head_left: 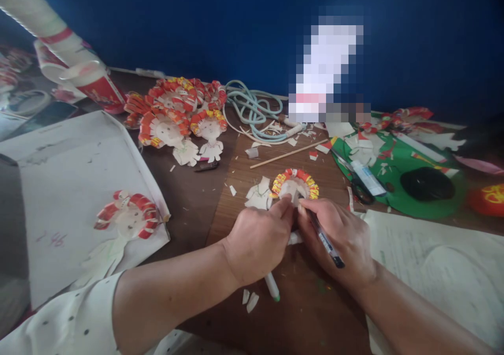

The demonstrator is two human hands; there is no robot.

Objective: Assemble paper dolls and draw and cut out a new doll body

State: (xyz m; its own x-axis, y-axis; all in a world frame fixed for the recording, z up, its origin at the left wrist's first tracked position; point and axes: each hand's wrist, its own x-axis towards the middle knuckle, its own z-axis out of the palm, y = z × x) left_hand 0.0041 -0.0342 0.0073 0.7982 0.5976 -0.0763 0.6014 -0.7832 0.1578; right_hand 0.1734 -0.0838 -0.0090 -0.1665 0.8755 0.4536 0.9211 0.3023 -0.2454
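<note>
Far left of the paper face (292,187), a white box (59,197) bears handwriting, perhaps "2 46"; a red cup (103,86) beyond has unreadable print. The left hand (258,242), nearer the face, presses an index finger on it from below; whether its thumb pinches underneath, I cannot tell. The face lies at both hands' fingertips. The right hand (338,234) grips a pen (325,237), its long axis slanting down-right from the face's lower right edge, tip hidden. Right of the face, a tube's (368,178) label and a sheet's (397,244) lines are illegible.
</note>
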